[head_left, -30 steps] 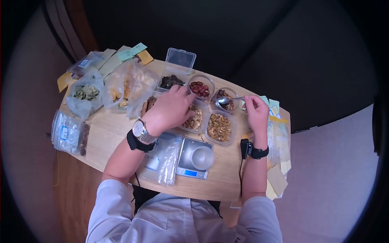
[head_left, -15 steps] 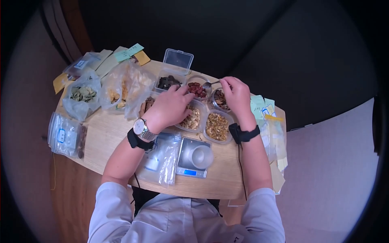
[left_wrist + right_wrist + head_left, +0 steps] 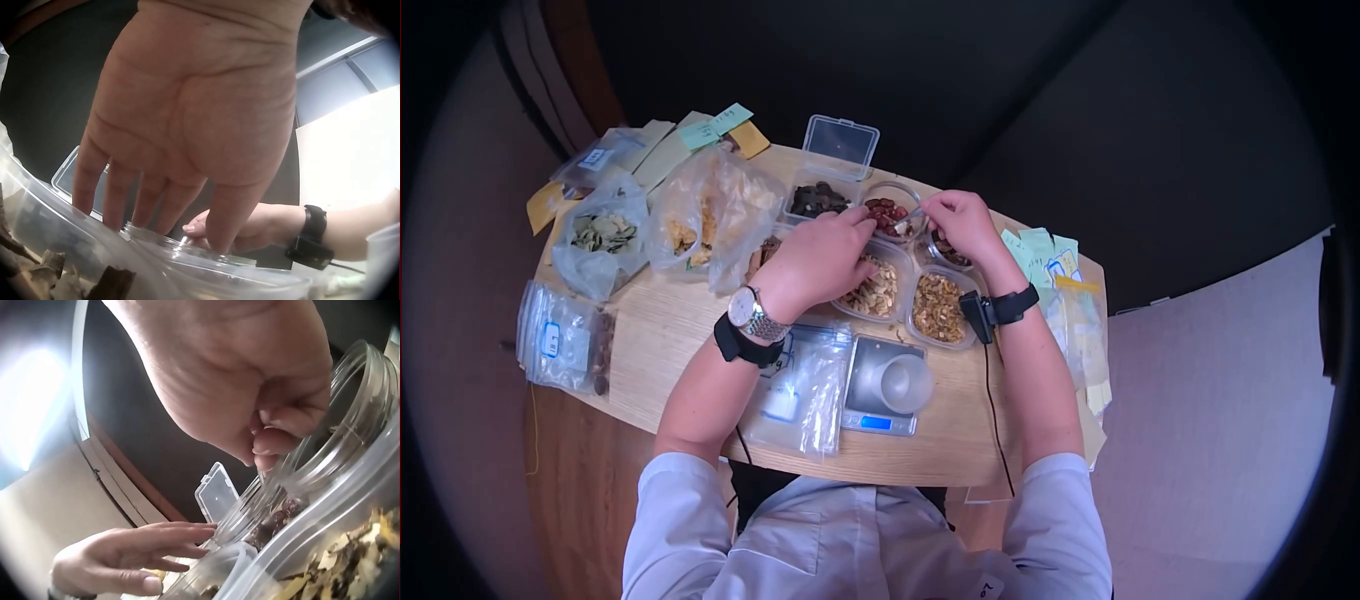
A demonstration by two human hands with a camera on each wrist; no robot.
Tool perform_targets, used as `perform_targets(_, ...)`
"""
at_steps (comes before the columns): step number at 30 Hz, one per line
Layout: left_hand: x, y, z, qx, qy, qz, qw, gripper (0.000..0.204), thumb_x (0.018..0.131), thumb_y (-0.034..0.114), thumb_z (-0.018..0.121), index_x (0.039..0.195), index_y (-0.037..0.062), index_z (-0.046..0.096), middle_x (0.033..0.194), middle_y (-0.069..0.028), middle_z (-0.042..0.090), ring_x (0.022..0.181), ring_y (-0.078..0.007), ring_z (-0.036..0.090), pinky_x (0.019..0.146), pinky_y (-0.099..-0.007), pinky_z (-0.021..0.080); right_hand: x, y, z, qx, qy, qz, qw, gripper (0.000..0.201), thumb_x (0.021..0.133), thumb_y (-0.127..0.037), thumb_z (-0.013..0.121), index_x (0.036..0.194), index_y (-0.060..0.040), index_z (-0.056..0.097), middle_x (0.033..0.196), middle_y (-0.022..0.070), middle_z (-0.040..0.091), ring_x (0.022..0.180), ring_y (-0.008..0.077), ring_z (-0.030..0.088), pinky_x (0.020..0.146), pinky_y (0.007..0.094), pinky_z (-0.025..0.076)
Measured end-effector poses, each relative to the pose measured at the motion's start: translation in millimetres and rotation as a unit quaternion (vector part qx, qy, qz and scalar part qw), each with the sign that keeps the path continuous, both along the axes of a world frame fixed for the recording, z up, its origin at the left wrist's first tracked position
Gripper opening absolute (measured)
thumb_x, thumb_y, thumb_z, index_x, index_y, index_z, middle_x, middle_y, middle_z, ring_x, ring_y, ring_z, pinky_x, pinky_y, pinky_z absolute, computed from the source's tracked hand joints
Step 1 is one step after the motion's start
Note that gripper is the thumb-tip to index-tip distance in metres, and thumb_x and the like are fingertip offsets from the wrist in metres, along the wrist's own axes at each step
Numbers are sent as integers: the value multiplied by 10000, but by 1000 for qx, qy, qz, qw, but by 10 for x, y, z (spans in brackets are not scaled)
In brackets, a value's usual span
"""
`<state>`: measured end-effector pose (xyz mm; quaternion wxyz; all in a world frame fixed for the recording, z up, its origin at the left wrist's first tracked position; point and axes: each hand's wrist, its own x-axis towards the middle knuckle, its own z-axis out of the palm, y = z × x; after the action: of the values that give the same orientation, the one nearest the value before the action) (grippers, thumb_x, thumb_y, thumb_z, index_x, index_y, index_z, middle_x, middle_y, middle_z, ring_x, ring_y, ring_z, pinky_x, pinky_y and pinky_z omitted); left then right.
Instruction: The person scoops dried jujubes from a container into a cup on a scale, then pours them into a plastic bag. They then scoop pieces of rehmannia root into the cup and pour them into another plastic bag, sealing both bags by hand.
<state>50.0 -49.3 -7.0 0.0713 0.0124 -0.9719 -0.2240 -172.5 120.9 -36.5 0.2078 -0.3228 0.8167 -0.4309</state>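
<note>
My right hand (image 3: 963,226) pinches a metal spoon (image 3: 912,214) by its handle, low over a round clear jar of dark red dried fruit (image 3: 883,214). In the right wrist view, thumb and fingertips close together on the handle, and the bowl end is hidden. My left hand (image 3: 822,262) spreads its straight fingers across the containers, palm down, with fingertips right at the jar's rim. Below that palm lies a tub of pale dried slices (image 3: 878,292). Another round jar (image 3: 935,255) is partly covered by my right hand.
A tub of yellow-brown pieces (image 3: 938,308) and a lidded box of black pieces (image 3: 818,200) stand nearby. Closer to me are a digital scale (image 3: 868,405) bearing a translucent cup (image 3: 907,384), and zip bags (image 3: 808,395). Filled plastic bags (image 3: 605,235) crowd the left; papers (image 3: 1055,262) lie right.
My right hand has carried the spoon leftward from the far-right jar to the jar of red dried fruit and lowered it there. My left hand has stayed nearly in place.
</note>
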Motion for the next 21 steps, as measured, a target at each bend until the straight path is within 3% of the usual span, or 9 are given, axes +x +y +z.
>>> perform_targets(4, 7, -18, 46, 2, -9, -2, 1000, 532, 946, 252, 720, 1393, -17, 616, 1455, -153, 608, 1239, -355, 650, 1036, -448, 546, 3, 9, 66, -21, -95, -17, 995, 192, 1038, -187, 678, 950, -31, 746, 742, -24, 676, 620, 41, 568, 571, 200, 444)
perform_targets(21, 13, -35, 119, 4, -38, -4, 999, 550, 976, 280, 699, 1441, 3, 601, 1521, -202, 563, 1308, -379, 620, 1079, -456, 528, -107, 123, 53, -81, -146, -91, 982, 247, 1052, -248, 672, 906, -58, 733, 736, -35, 666, 605, 32, 563, 530, 187, 422)
